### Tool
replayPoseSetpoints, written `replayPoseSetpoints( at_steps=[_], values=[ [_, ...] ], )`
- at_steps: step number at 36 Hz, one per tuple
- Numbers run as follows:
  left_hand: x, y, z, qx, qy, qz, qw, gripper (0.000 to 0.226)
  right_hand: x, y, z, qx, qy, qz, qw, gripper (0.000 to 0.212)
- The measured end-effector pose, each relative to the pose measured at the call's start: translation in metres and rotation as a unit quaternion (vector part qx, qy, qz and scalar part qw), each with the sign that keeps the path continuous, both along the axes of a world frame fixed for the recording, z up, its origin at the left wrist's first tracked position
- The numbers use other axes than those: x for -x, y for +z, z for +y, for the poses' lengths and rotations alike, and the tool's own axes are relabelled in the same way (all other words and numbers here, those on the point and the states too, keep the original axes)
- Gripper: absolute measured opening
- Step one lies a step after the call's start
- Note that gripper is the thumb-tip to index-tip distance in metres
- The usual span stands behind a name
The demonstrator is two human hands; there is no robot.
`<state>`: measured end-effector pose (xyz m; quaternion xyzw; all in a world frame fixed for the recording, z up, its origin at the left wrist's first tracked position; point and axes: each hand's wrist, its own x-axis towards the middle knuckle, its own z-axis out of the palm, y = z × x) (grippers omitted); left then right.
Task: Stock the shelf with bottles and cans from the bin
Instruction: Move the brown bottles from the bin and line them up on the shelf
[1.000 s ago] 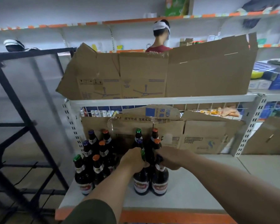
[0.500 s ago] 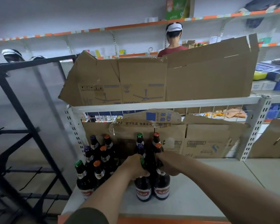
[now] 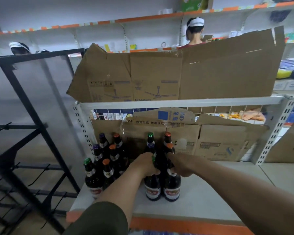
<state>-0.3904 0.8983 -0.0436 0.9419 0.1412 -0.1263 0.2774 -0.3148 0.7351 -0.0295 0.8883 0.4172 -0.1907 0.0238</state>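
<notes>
Gripping a dark bottle (image 3: pixel 152 189) by the neck with the left hand (image 3: pixel 146 164), fingers curled round it. Clutching a second bottle (image 3: pixel 172 189) the same way with the right hand (image 3: pixel 182 164). Standing upright on the shelf (image 3: pixel 202 197), side by side, right beneath the hands. Just beyond the knuckles, four capped bottles (image 3: pixel 167 139); left of the left hand, a six-bottle cluster (image 3: pixel 107 172). Behind, flattened cardboard (image 3: pixel 219 141).
</notes>
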Motion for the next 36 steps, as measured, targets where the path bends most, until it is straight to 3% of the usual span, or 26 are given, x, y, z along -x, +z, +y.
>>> replayPoseSetpoints(
  at_steps=[5,17,21,25,36],
  values=[
    [0.000,-0.004,0.003,0.011,0.021,0.003,1.000,0.032,0.000,0.002,0.002,0.010,0.008,0.005,1.000,0.041],
    [-0.003,-0.008,0.008,0.011,0.015,0.014,1.000,0.019,0.001,0.002,0.002,0.017,-0.015,0.036,0.999,0.047],
    [-0.002,-0.007,0.009,0.013,0.014,0.033,0.999,0.034,0.001,0.000,0.002,0.016,-0.021,0.036,0.999,0.052],
    [0.001,-0.005,0.008,0.007,0.022,0.039,0.999,0.052,0.001,-0.004,0.001,0.019,-0.020,0.019,0.999,0.041],
    [0.000,-0.007,0.010,-0.013,0.037,0.064,0.997,0.070,0.002,-0.001,0.001,0.026,-0.030,0.026,0.999,0.043]
  ],
)
